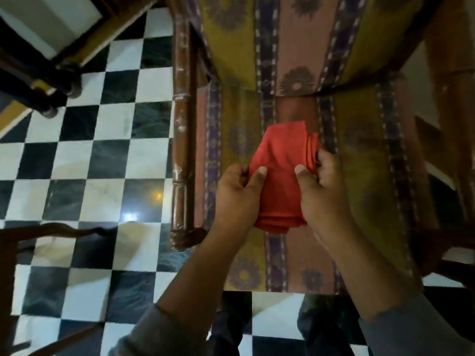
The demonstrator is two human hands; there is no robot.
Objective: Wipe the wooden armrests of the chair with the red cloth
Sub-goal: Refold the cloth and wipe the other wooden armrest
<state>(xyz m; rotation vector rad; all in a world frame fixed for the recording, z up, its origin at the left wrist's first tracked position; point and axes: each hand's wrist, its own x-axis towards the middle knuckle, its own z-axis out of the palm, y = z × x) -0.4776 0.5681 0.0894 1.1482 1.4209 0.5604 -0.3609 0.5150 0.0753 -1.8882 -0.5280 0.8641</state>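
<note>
The person stands at the front edge of the chair's striped seat cushion (359,160), both hands out over it. The red cloth (279,173) is folded into a thick pad and held above the middle of the cushion. The left hand (237,191) pinches its left edge, thumb on top and fingers curled beneath; the right hand (323,188) clamps the right edge the same way, beside the stacked folds. The left armrest (181,140), dark turned wood, runs along the cushion's left side, untouched; the right armrest (452,104) is blurred near the frame's edge. I reckon the risk is the folds slipping loose once one hand lets go, so the cloth trails and bunches.
</note>
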